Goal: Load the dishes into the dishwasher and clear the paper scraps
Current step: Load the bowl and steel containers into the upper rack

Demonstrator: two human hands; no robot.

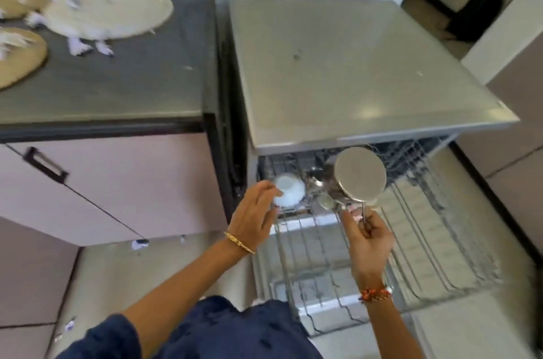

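Right hand (368, 236) gripping steel cup (360, 173)

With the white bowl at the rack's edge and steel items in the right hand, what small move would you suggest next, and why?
Probably lower the round steel cup and spoons held by the right hand into the pulled-out wire rack, beside the white ceramic bowl that the left hand touches, since they hang just above it.

Dark blue sleeve (97, 338), gold bangle (239, 243), orange thread wristband (374, 294)
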